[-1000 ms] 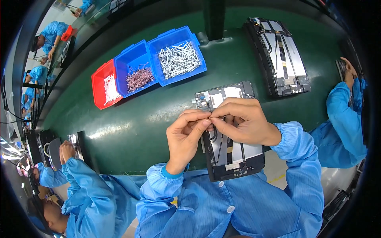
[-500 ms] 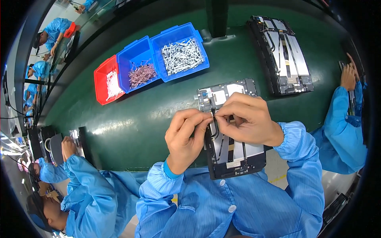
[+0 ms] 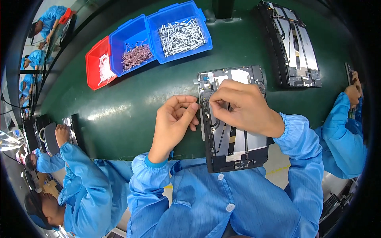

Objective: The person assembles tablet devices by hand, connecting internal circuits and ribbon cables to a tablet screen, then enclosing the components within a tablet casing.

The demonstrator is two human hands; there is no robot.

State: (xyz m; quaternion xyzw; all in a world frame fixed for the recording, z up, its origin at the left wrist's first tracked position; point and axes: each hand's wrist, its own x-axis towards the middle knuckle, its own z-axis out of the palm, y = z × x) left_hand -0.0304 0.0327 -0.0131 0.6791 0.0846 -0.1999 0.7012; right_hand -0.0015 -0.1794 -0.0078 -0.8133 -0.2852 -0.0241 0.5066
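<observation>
An opened tablet-like electronic device lies in front of me, its silver panels, black cables and circuit boards exposed. My right hand is over its upper half, thumb and forefinger pinched together close to the left edge. Whatever lies between those fingertips is too small to make out. Just left of the device is my left hand, its fingers loosely curled and apart, with nothing visible in them. The right hand hides part of the device's upper middle.
Ahead on the green table stand a red bin of white pieces, a blue bin of reddish-brown pieces and another blue bin of silver-and-black parts. Stacked similar devices lie far right. Co-workers' hands work at both sides.
My left hand has drawn away to the left from the right hand's fingertips and loosened. The right hand has moved slightly up the device, still pinching. The whole view has shifted a little.
</observation>
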